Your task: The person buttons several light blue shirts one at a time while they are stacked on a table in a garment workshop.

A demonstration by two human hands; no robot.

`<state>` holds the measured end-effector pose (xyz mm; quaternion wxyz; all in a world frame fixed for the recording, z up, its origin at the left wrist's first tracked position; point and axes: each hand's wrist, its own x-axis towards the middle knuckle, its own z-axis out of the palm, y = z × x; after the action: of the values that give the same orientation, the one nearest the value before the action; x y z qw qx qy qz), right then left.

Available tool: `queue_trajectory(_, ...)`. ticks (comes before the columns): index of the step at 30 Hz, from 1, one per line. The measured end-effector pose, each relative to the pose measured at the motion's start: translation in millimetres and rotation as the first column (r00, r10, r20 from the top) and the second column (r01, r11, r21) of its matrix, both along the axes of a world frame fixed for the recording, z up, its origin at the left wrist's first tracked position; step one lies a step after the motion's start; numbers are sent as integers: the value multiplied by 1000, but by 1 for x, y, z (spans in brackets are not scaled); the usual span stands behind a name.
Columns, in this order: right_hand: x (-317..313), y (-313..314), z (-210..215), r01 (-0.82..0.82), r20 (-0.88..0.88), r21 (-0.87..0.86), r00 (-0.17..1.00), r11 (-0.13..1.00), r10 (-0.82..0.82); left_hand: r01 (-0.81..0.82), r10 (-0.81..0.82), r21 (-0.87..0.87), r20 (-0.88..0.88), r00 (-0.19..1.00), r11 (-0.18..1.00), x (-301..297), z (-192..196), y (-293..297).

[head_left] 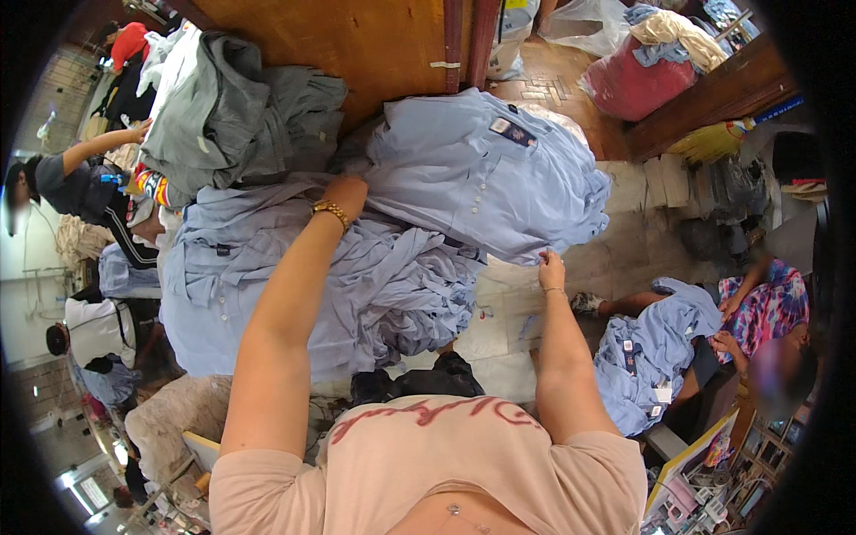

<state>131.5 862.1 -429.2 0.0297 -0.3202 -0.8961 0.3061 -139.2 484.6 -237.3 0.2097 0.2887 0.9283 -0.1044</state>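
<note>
Watching from a distance through the head camera, I see a light blue shirt [459, 174] spread in front of the person, beside a wooden panel [374, 45]. Its cloth looks thin and smooth, with soft wrinkles, a short row of small round buttons [477, 198] and a dark rectangular tag [513, 132] near the far edge. At the shirt's left end I find the left hand [346, 196], with a gold-coloured bracelet [331, 212] of thick links on the wrist; its fingertips are hidden from me, so I cannot tell if they grip the cloth. The right hand [551, 270] is at the near right corner of the shirt, and there I see the fingers closed on the edge, in a pinch.

Nearer to the person, and to the left, lies a broad heap of blue shirts [259, 267], flat at its left side and crumpled into many tight folds at its right. Behind this heap rises a pile of grey garments [223, 116], rounded and loosely folded. At the right I notice a seated co-worker [758, 303] in bright patterned clothes, with another blue garment [655, 348], loose and creased, across the lap.
</note>
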Motion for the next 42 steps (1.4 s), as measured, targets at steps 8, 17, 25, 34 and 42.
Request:
queue_trajectory(8,-55,73,-17,99,328,-49,942,994,-77,-368,450,556,-12,893,746,-57,-20,40)
queue_trajectory(17,-189,59,40,160,-189,-788,856,594,-481,-495,578,684,129,805,536,-84,-46,71)
queue_trajectory(25,-244,128,16,14,-292,-455,942,890,-164,-438,687,885,219,693,160,-106,-16,91)
queue_trajectory(34,-112,17,66,-137,-188,-382,980,914,68,-66,279,770,-149,949,635,141,93,-22)
queue_trajectory(42,-9,-213,156,-297,-219,-621,954,725,204,-301,533,450,-591,605,841,198,110,-340)
